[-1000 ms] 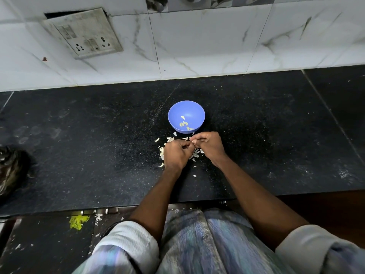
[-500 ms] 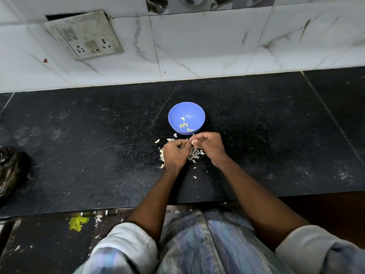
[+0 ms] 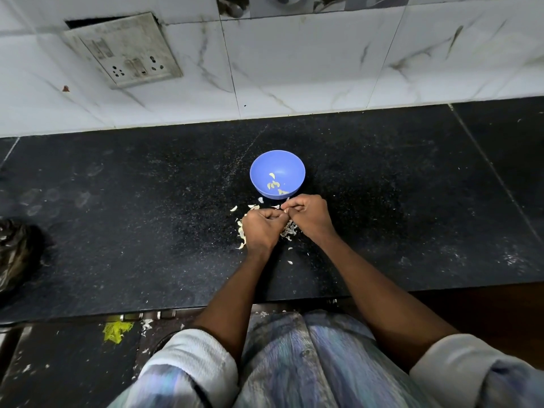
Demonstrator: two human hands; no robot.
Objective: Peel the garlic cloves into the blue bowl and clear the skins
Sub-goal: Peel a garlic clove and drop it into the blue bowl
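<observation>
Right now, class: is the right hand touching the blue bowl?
Apart. The head view shows dark counter between the right hand and the blue bowl.

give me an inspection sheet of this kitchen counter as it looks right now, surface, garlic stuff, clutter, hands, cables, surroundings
Surface: black speckled counter, dusty, with pale smudges at left.
Job's things: blue bowl upright near the middle, a few peeled cloves inside; skins heaped just in front of it, under and around the hands.
Clutter: dark crumpled bag at the left edge; stray skin flecks nearer the front edge.
Hands: left hand and right hand curled, fingertips meeting over the skins; a pale bit shows between them, too small to name.
Cables: nothing seen.
Surroundings: marble-look tiled wall; loose, tilted socket plate; yellow scrap below the counter.
</observation>
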